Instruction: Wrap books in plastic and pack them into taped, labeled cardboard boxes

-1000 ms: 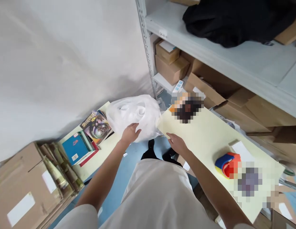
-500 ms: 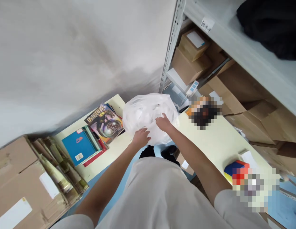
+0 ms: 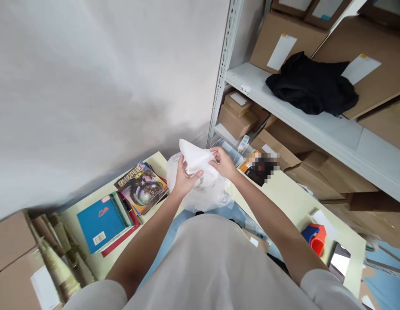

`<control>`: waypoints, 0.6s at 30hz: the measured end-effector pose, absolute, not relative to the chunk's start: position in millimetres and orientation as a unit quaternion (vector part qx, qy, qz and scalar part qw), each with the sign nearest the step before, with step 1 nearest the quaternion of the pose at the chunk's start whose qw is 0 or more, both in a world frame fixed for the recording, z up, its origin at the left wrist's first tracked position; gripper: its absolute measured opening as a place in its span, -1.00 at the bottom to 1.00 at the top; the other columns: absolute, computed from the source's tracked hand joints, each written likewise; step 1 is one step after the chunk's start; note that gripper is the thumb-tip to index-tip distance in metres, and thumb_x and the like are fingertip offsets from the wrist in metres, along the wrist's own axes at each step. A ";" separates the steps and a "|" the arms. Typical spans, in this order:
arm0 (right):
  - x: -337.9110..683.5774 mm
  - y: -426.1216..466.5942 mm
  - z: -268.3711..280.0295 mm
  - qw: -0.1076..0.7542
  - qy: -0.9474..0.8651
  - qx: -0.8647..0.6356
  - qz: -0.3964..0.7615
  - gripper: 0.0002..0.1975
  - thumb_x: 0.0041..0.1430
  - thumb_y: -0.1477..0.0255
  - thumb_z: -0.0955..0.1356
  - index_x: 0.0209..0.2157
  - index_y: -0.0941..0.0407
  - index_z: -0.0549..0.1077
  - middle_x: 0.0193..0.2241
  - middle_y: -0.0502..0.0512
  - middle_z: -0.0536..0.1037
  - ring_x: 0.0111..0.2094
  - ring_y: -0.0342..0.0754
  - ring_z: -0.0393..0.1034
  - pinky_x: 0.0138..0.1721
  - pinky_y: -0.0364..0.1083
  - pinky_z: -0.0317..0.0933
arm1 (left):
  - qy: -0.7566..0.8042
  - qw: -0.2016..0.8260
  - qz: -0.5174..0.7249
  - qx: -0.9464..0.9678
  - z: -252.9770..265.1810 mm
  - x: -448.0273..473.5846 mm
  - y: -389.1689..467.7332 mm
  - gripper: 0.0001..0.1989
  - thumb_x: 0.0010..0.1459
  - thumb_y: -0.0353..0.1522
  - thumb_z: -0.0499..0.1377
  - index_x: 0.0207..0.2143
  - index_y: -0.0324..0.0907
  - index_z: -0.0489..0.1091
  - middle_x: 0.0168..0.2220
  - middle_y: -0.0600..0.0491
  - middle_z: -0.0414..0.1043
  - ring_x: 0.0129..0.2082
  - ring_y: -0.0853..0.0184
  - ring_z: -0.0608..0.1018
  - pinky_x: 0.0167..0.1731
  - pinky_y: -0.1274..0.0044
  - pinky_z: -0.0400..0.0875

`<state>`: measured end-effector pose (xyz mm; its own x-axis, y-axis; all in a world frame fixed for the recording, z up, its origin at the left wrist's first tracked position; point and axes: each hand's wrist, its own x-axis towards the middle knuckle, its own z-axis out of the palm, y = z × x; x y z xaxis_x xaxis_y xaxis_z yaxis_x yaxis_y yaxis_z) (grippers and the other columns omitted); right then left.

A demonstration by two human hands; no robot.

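Observation:
A white sheet, paper-like or thin plastic, is raised between my two hands, with one corner sticking up. My right hand pinches its right edge between thumb and fingers. On the left side, my left hand has its thumb and fingers around the lower edge of the sheet. Below and behind them bulges a translucent white plastic bag. What the bag contains cannot be made out.
Magazines and a blue book lie on the left of the cream table. Right of the bag are a dark booklet, orange object and phone. Shelving holds cartons and black cloth.
Both hands have gone from resting over the bag to holding up the white sheet. The bag looks more sunken. My view has tilted up, showing more shelf.

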<state>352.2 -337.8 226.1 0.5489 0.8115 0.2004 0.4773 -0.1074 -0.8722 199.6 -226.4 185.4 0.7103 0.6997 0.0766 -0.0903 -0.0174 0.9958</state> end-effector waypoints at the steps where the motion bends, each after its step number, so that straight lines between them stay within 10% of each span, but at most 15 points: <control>1: 349.0 -339.8 225.2 0.490 -0.451 -0.727 0.167 -0.59 0.01 0.50 0.33 -0.05 0.08 0.26 -0.50 -0.15 0.37 -0.47 -0.14 0.31 -0.30 -0.12 0.22 | 0.236 0.659 0.313 0.642 189.7 203.5 -226.6 0.01 -0.14 -0.15 0.39 0.28 -0.10 -0.07 0.19 -0.20 0.22 0.09 0.11 0.44 -0.02 0.37 0.42; 6: 350.8 -351.1 221.8 0.399 -0.418 -0.797 0.177 -0.59 -0.03 0.52 0.38 -0.08 0.12 0.34 -0.37 0.01 0.48 -0.29 -0.01 0.41 -0.14 0.00 0.27 | 0.292 0.706 0.294 0.574 199.6 215.0 -219.5 0.00 -0.06 -0.26 0.33 0.31 -0.16 -0.19 -0.10 -0.12 0.50 -0.24 0.27 0.60 -0.23 0.44 0.51; 9: 360.6 -359.8 231.3 0.386 -0.378 -0.823 0.177 -0.59 -0.08 0.50 0.44 -0.11 0.15 0.42 -0.24 0.15 0.52 -0.15 0.07 0.42 -0.01 0.09 0.24 | 0.262 0.684 0.286 0.618 212.2 220.6 -210.9 -0.33 0.04 -0.28 0.25 0.18 -0.24 0.14 -0.28 -0.07 0.57 -0.30 0.26 0.61 -0.25 0.42 0.50; 13: 352.3 -380.1 261.6 0.568 -0.316 -0.738 0.184 -0.16 -0.15 0.21 0.52 0.18 0.04 0.23 0.16 0.26 0.29 0.15 0.16 0.22 0.10 0.17 0.18 | 0.153 0.459 0.400 0.779 245.7 220.7 -210.0 -0.84 0.17 -0.34 0.11 -0.26 -0.20 0.45 -0.25 -0.08 0.58 -0.19 0.23 0.60 -0.14 0.37 0.44; 18: 306.0 -393.2 284.7 0.737 -0.274 -0.565 0.248 -0.03 -0.24 0.11 0.55 0.22 -0.06 0.15 0.20 0.19 0.28 0.09 0.13 0.33 -0.05 0.11 0.33 | -0.111 0.180 0.394 0.895 268.9 212.6 -242.5 -0.76 0.20 -0.50 0.03 -0.31 -0.12 0.48 -0.17 0.01 0.58 0.04 0.28 0.51 0.12 0.32 0.19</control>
